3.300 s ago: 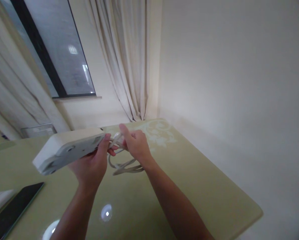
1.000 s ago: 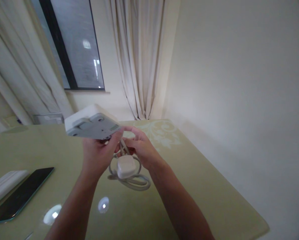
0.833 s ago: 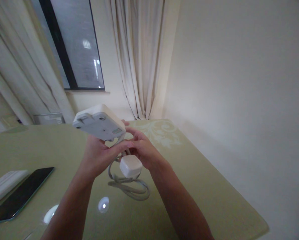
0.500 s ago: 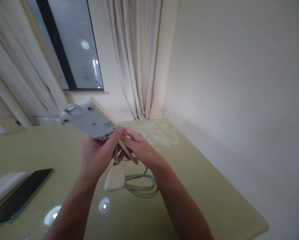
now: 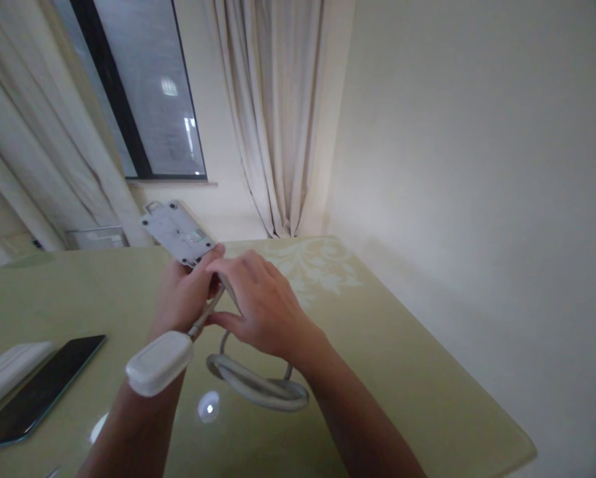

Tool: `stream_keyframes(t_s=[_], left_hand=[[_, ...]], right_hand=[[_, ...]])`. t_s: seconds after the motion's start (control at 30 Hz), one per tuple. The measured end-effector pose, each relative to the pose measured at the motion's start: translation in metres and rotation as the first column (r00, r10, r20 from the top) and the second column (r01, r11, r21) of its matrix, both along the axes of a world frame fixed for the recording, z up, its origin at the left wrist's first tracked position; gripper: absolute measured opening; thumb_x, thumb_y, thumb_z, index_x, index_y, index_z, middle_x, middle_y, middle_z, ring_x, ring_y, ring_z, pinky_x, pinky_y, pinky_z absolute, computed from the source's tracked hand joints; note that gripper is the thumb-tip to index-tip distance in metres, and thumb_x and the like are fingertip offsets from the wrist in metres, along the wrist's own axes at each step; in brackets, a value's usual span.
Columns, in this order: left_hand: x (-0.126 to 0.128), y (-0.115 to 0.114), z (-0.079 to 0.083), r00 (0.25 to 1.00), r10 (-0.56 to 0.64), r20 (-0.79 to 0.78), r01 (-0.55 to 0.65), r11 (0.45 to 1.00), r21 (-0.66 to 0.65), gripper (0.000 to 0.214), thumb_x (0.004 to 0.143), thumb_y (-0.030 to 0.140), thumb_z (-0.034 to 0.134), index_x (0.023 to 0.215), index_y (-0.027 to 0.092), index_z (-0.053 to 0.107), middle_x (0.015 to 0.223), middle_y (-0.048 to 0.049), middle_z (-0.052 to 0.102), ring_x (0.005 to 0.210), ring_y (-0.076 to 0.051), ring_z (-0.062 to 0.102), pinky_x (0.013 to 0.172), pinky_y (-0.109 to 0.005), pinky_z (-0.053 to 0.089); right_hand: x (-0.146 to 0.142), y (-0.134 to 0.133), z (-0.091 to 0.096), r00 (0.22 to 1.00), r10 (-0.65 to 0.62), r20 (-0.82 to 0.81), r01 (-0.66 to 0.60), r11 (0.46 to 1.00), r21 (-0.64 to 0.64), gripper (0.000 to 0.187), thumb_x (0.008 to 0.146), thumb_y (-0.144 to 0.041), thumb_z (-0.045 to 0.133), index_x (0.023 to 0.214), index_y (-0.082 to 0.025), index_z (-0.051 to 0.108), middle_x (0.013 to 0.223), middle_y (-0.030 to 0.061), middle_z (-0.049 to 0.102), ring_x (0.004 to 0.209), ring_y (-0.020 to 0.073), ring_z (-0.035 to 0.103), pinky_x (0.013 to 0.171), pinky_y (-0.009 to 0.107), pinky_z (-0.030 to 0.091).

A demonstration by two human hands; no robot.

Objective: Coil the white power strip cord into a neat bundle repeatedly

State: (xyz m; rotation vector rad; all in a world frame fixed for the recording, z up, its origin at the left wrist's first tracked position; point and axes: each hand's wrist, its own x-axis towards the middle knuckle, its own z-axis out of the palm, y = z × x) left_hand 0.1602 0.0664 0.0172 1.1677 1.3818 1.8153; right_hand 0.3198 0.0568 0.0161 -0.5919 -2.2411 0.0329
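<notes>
A white power strip (image 5: pixel 178 232) shows its underside, with dark round screw holes and a small green label, tilted above the far part of the table. My left hand (image 5: pixel 185 295) is closed around its near end. My right hand (image 5: pixel 265 305) is beside it, fingers curled around the grey-white cord (image 5: pixel 258 388), which hangs below in a coiled loop. The cord's white plug-like end (image 5: pixel 161 364) dangles over my left forearm. Where the fingers meet the cord is partly hidden.
On the left of the green table (image 5: pixel 402 372) lie a black phone-like slab (image 5: pixel 43 392) and a long white object (image 5: pixel 11 372). A wall (image 5: pixel 477 199) runs along the right edge. Beige curtains (image 5: pixel 272 119) and a window (image 5: pixel 153 86) stand behind.
The power strip has moved farther away and turned. The white cord end has swung left over my left forearm. My right hand has rolled over, back upward, and the cord loop hangs lower.
</notes>
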Motion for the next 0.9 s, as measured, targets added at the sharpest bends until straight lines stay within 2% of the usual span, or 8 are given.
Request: stream_keyframes(t_s=[0.1, 0.17, 0.23, 0.37, 0.47, 0.53, 0.7, 0.9], left_hand=[[0.001, 0.000, 0.000, 0.976, -0.165, 0.145, 0.172, 0.984, -0.040, 0.036, 0.076, 0.043, 0.088, 0.072, 0.018, 0.063, 0.059, 0.0045, 0.058, 0.049, -0.009, 0.050, 0.043, -0.019, 0.039], [-0.002, 0.002, 0.000, 0.934, -0.221, 0.282, 0.249, 0.966, -0.067, 0.032, 0.075, 0.039, 0.089, 0.072, 0.016, 0.066, 0.059, 0.0020, 0.063, 0.050, -0.010, 0.055, 0.045, -0.019, 0.046], [-0.009, 0.004, 0.000, 0.863, -0.287, 0.416, 0.351, 0.933, -0.085, 0.027, 0.076, 0.034, 0.089, 0.078, 0.013, 0.073, 0.064, -0.0019, 0.069, 0.053, -0.013, 0.062, 0.050, -0.021, 0.054], [-0.024, 0.005, 0.003, 0.699, -0.358, 0.619, 0.512, 0.855, -0.084, 0.017, 0.092, 0.027, 0.077, 0.093, 0.010, 0.079, 0.079, -0.0091, 0.079, 0.059, -0.015, 0.071, 0.054, -0.021, 0.060], [-0.024, 0.005, 0.008, 0.698, -0.319, 0.641, 0.469, 0.880, -0.074, 0.022, 0.101, 0.018, 0.061, 0.099, 0.007, 0.081, 0.084, -0.0122, 0.081, 0.060, -0.015, 0.073, 0.057, -0.022, 0.063], [-0.020, 0.005, 0.011, 0.713, -0.300, 0.634, 0.438, 0.897, -0.068, 0.025, 0.103, 0.014, 0.057, 0.102, 0.006, 0.081, 0.085, -0.0125, 0.081, 0.061, -0.015, 0.073, 0.059, -0.022, 0.064], [-0.011, 0.001, 0.013, 0.692, -0.281, 0.665, 0.296, 0.951, 0.094, 0.015, 0.098, 0.009, 0.066, 0.088, 0.013, 0.077, 0.091, -0.0049, 0.080, 0.067, -0.010, 0.071, 0.071, -0.022, 0.066], [-0.012, -0.002, 0.014, 0.573, -0.305, 0.760, 0.293, 0.943, 0.157, 0.020, 0.096, 0.003, 0.062, 0.086, 0.015, 0.074, 0.093, -0.0030, 0.077, 0.073, -0.007, 0.071, 0.073, -0.013, 0.064]], right_hand=[[-0.002, 0.007, -0.008, 0.996, -0.006, 0.087, -0.022, 0.949, 0.315, 0.016, 0.109, -0.029, 0.059, 0.120, -0.026, 0.070, 0.130, 0.0059, 0.069, 0.118, 0.0232, 0.060, 0.099, 0.039, 0.048], [-0.002, 0.014, -0.012, 0.996, 0.000, 0.091, -0.039, 0.900, 0.433, 0.019, 0.111, -0.023, 0.055, 0.109, -0.027, 0.073, 0.130, 0.0019, 0.073, 0.120, 0.0216, 0.060, 0.101, 0.038, 0.045], [-0.001, 0.020, -0.015, 0.996, 0.032, 0.079, -0.065, 0.884, 0.462, 0.022, 0.111, -0.022, 0.054, 0.105, -0.025, 0.074, 0.122, 0.0010, 0.077, 0.117, 0.0210, 0.062, 0.100, 0.038, 0.046], [0.000, 0.026, -0.019, 0.984, 0.175, -0.047, -0.161, 0.962, 0.220, 0.023, 0.113, -0.024, 0.050, 0.114, -0.021, 0.073, 0.116, 0.0058, 0.081, 0.114, 0.0193, 0.069, 0.103, 0.035, 0.049], [0.003, 0.030, -0.020, 0.945, 0.215, -0.247, -0.226, 0.974, -0.017, 0.024, 0.111, -0.021, 0.051, 0.114, -0.019, 0.075, 0.114, 0.0092, 0.081, 0.112, 0.0194, 0.072, 0.103, 0.034, 0.053], [0.007, 0.034, -0.020, 0.906, 0.214, -0.365, -0.266, 0.959, -0.097, 0.020, 0.107, -0.021, 0.058, 0.108, -0.020, 0.078, 0.110, 0.0083, 0.082, 0.108, 0.0200, 0.074, 0.101, 0.034, 0.055], [0.016, 0.045, -0.017, 0.841, 0.240, -0.484, -0.337, 0.933, -0.123, 0.008, 0.096, -0.022, 0.078, 0.103, -0.023, 0.082, 0.114, 0.0066, 0.081, 0.112, 0.0202, 0.074, 0.104, 0.036, 0.056], [0.014, 0.041, -0.021, 0.812, 0.258, -0.524, -0.328, 0.944, -0.044, 0.012, 0.099, -0.019, 0.072, 0.106, -0.023, 0.082, 0.113, 0.0080, 0.083, 0.109, 0.0201, 0.076, 0.103, 0.038, 0.057]])
